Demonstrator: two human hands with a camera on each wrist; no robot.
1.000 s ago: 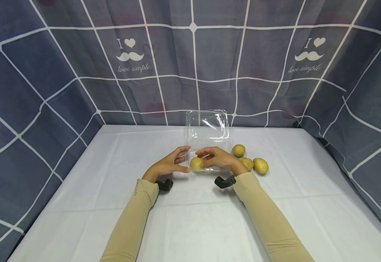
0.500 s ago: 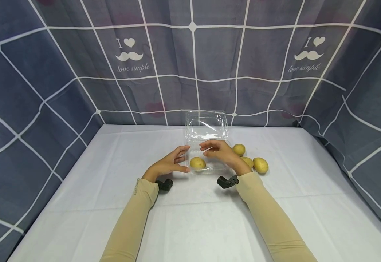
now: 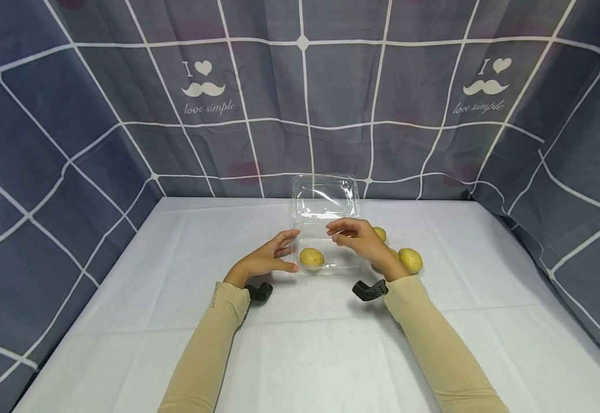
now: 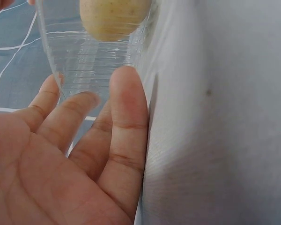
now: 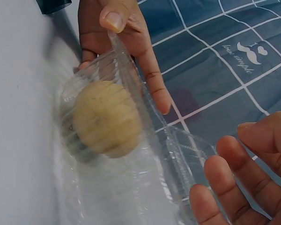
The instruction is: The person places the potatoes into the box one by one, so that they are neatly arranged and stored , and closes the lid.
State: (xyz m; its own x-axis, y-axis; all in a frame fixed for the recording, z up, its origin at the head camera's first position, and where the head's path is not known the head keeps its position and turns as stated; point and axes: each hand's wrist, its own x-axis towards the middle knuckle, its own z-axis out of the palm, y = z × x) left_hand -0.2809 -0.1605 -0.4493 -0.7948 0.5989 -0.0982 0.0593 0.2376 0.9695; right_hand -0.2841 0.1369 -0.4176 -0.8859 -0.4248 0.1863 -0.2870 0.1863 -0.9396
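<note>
A clear plastic clamshell box [image 3: 338, 265] sits on the table with its hinged lid [image 3: 326, 198] raised at the back. One yellow potato [image 3: 311, 257] lies in its left end, seen through the wall in the right wrist view as a rounded potato [image 5: 107, 118]. At that end is my left hand [image 3: 266, 258], fingers extended beside the wall; the left wrist view shows its fingers [image 4: 129, 108] right at the plastic. Above the box's right side hovers my right hand [image 3: 359, 236], fingers loosely bent and holding nothing.
Three more potatoes are to the right of the box: a rear potato [image 3: 380, 233], an outer potato [image 3: 410, 261] and one mostly hidden by my right hand. A white cloth [image 3: 300, 355] covers the table; grey checked curtains [image 3: 341, 80] enclose its back and sides.
My right hand has let go of the potato in the box's left end, risen and shifted right towards the other potatoes. My left hand has stayed in place.
</note>
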